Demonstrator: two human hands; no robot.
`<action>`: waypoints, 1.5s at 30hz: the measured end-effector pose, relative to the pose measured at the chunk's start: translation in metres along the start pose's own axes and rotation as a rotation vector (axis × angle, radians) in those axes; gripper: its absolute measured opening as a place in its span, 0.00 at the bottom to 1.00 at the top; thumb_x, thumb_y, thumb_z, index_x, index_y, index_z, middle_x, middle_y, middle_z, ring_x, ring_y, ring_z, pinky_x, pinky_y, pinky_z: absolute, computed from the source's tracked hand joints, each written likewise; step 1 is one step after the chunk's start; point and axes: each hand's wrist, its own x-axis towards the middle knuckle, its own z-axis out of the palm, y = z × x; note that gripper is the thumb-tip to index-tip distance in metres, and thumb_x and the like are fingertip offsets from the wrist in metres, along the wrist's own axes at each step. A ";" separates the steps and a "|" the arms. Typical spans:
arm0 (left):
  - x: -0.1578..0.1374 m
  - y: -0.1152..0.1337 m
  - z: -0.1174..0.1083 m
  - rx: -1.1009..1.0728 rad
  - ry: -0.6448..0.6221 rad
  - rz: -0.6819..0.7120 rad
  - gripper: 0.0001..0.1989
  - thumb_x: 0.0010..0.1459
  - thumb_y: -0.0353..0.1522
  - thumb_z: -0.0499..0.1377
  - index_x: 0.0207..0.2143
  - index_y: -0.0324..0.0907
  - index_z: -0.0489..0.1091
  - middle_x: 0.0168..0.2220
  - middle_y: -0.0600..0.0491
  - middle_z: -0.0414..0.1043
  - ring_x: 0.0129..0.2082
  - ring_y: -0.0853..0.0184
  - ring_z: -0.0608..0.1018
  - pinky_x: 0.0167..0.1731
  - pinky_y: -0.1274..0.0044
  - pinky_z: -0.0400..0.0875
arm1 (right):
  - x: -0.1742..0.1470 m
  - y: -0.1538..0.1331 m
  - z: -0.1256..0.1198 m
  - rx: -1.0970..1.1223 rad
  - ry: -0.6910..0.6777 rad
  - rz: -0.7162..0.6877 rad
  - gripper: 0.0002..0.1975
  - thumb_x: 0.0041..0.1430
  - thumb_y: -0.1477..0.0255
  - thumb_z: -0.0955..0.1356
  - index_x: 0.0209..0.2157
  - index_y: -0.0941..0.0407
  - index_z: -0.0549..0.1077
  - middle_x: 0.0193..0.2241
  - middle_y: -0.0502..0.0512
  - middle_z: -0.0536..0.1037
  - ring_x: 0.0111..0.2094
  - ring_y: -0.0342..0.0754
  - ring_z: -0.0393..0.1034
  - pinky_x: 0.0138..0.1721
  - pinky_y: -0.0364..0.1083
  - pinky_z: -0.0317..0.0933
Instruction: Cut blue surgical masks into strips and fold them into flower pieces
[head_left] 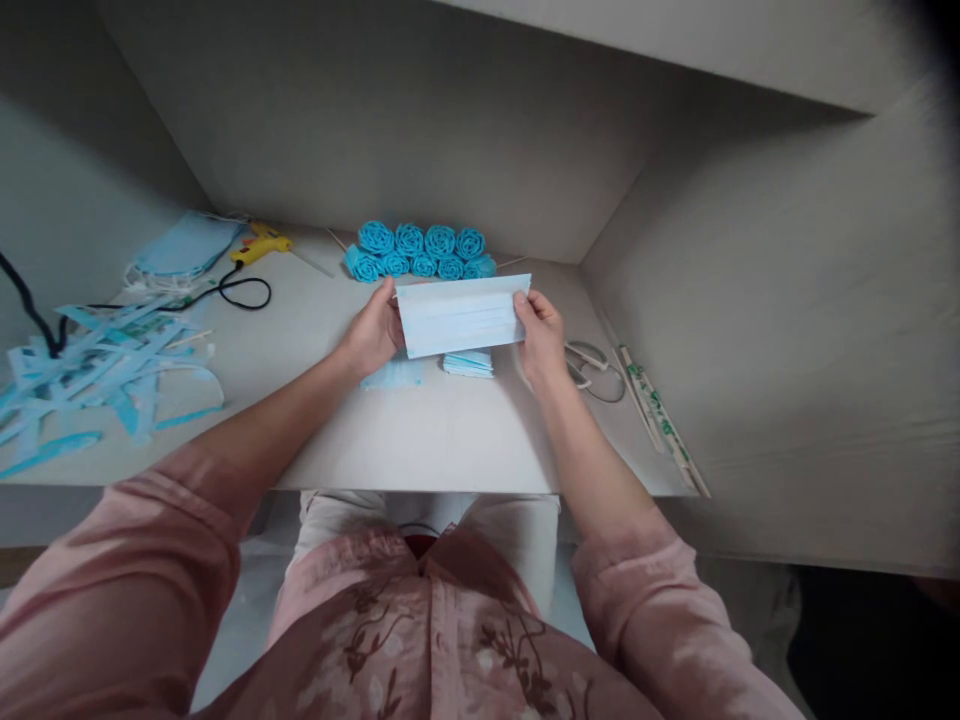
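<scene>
A pale blue pleated face mask (461, 318) is held up flat between my two hands over the middle of the table. My left hand (377, 328) grips its left edge, thumb on top and the other fingers partly hidden behind it. At the right edge my right hand (540, 328) pinches it, thumb on the front face. Below the mask lies a small stack of folded blue pieces (469, 365), and left of that a thin, pale blue sheet (394, 375). Scissors (592, 368) rest just right of my right wrist, their blades hidden by it.
Two rows of blue rolled flowers (424, 250) lie at the back. Far left are a mask pile (187, 245), a yellow glue gun (260, 243) with a black cord, and a heap of blue strips (112, 365). Wooden sticks (664, 420) lie along the right wall.
</scene>
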 end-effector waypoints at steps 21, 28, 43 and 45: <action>-0.010 -0.006 0.001 0.250 -0.046 -0.067 0.32 0.41 0.42 0.72 0.46 0.37 0.71 0.41 0.46 0.79 0.35 0.62 0.80 0.34 0.75 0.73 | -0.018 -0.021 0.019 0.086 -0.272 0.266 0.27 0.44 0.45 0.72 0.31 0.56 0.76 0.27 0.52 0.75 0.26 0.42 0.68 0.22 0.41 0.59; -0.011 -0.009 0.001 0.231 -0.065 -0.084 0.25 0.47 0.44 0.69 0.43 0.37 0.75 0.39 0.47 0.80 0.33 0.63 0.80 0.34 0.74 0.73 | -0.019 -0.015 0.019 -0.077 -0.242 0.186 0.18 0.42 0.56 0.76 0.25 0.55 0.72 0.18 0.45 0.69 0.21 0.39 0.60 0.22 0.40 0.55; -0.011 -0.002 0.000 0.240 0.155 -0.164 0.22 0.45 0.47 0.68 0.32 0.38 0.75 0.26 0.52 0.77 0.24 0.66 0.76 0.26 0.77 0.70 | -0.019 -0.019 0.020 0.010 -0.249 0.304 0.21 0.44 0.51 0.74 0.26 0.55 0.71 0.21 0.46 0.69 0.23 0.39 0.63 0.24 0.40 0.59; -0.014 -0.002 0.001 0.252 0.140 -0.217 0.23 0.43 0.48 0.69 0.31 0.38 0.76 0.25 0.53 0.77 0.23 0.67 0.75 0.24 0.78 0.68 | -0.020 -0.020 0.021 0.034 -0.267 0.334 0.23 0.45 0.48 0.72 0.27 0.54 0.71 0.21 0.46 0.68 0.23 0.40 0.63 0.24 0.41 0.60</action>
